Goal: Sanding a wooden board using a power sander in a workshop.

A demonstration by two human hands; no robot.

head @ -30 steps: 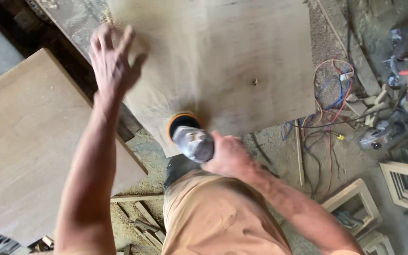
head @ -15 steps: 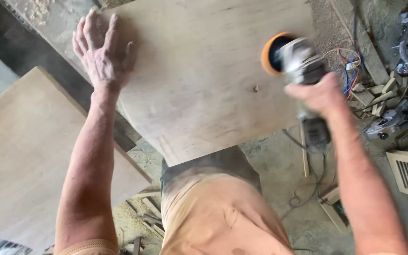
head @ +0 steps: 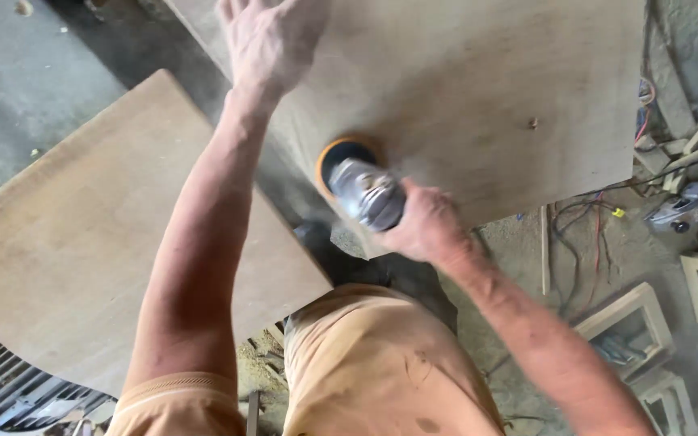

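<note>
Head view: the right hand [head: 424, 224], fingers clenched around the grey sander [head: 365, 192], has swung from the plywood panel's [head: 478, 97] right edge back to its near-left corner. Left hand [head: 272, 36] stays flat, fingers spread, on the panel. Open wooden box [head: 625, 333] on the floor holds something dark.

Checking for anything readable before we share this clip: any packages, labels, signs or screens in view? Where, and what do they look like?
None that can be made out.
The sander in the right hand shows a plain grey body with an orange-rimmed pad.
The wood panel under the left hand is bare.
</note>
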